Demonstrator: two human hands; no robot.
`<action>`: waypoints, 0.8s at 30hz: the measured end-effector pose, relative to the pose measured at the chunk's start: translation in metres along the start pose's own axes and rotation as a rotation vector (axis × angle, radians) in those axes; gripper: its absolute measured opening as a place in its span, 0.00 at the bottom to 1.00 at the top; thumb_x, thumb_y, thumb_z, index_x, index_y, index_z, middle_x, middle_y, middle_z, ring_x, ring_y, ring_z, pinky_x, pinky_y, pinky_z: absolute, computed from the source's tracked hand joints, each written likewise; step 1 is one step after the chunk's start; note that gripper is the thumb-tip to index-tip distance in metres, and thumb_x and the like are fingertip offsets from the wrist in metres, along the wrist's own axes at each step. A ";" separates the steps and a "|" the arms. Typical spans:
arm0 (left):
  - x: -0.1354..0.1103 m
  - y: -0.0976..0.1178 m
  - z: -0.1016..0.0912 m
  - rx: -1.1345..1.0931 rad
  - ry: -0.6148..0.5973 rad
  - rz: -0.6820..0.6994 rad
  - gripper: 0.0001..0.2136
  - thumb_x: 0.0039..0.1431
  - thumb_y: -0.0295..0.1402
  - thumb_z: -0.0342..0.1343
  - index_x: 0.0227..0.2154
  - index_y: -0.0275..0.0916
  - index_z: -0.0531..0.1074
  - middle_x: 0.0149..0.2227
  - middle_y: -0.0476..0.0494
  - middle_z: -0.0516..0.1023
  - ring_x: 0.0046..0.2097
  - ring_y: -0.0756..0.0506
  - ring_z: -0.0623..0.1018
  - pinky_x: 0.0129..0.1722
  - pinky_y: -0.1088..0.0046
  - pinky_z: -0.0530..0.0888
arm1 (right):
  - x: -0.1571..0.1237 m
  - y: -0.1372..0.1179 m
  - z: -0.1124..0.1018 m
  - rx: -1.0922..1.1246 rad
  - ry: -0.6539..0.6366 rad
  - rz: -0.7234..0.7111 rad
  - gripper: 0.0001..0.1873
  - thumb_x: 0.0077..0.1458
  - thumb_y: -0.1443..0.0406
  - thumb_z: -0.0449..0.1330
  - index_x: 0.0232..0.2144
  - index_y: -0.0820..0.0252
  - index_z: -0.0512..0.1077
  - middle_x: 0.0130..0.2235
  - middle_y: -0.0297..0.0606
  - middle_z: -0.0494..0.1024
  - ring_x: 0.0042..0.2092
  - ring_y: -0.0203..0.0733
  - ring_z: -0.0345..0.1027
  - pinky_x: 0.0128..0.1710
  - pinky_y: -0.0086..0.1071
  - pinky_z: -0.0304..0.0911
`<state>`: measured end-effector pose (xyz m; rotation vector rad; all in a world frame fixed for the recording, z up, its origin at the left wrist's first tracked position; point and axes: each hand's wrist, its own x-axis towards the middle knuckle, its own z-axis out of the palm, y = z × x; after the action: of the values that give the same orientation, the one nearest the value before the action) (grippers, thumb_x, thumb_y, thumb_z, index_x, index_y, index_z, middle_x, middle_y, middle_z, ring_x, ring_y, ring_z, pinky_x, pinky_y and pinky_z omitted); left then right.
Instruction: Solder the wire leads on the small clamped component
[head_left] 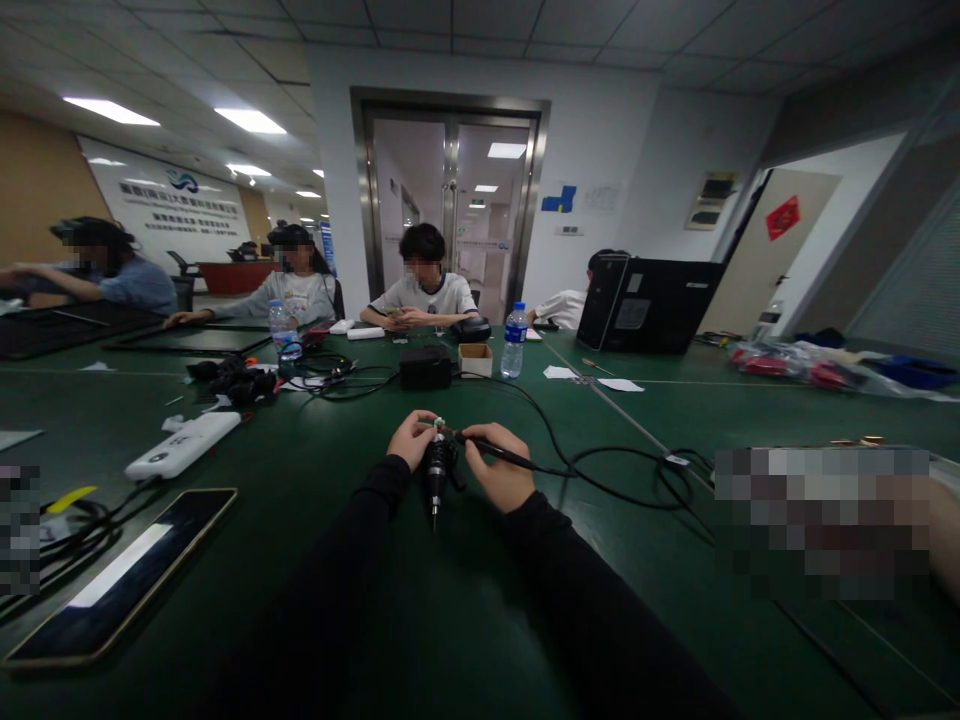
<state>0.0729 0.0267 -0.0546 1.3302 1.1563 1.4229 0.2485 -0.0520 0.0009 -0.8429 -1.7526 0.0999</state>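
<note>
My left hand (411, 440) pinches a small pale-green piece (439, 424) at its fingertips, too small to make out in detail. In my right hand (501, 466) is a slim black corded pen-shaped tool, which looks like a soldering iron (487, 447); its front end points left at the green piece. Whether the two touch, I cannot tell. Between my hands a black cylindrical tool with a thin metal tip (436, 480) lies on the green table, its tip towards me. My fingers partly hide its far end.
The cord (592, 462) loops to the right. Beyond my hands are a black box (425, 368), a small open carton (475, 361) and a water bottle (514, 342). A power strip (184, 446) and a phone (127, 575) lie left. Several people sit around the table.
</note>
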 end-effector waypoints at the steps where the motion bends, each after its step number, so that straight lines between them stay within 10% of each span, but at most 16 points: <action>1: 0.000 -0.001 0.000 0.006 0.004 0.001 0.11 0.45 0.29 0.58 0.35 0.40 0.70 0.28 0.49 0.78 0.34 0.47 0.77 0.40 0.70 0.70 | 0.000 0.000 -0.001 0.000 0.010 0.000 0.07 0.52 0.69 0.56 0.31 0.58 0.74 0.31 0.37 0.78 0.34 0.41 0.71 0.38 0.33 0.67; 24: 0.000 0.003 0.000 0.009 0.015 0.012 0.11 0.43 0.28 0.58 0.33 0.39 0.70 0.27 0.50 0.77 0.33 0.47 0.77 0.40 0.70 0.71 | 0.001 0.004 -0.001 -0.015 0.032 0.029 0.07 0.51 0.68 0.56 0.29 0.57 0.74 0.31 0.37 0.78 0.34 0.41 0.72 0.38 0.34 0.67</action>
<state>0.0734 0.0258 -0.0518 1.3373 1.1676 1.4399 0.2510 -0.0490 0.0001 -0.8763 -1.7134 0.0919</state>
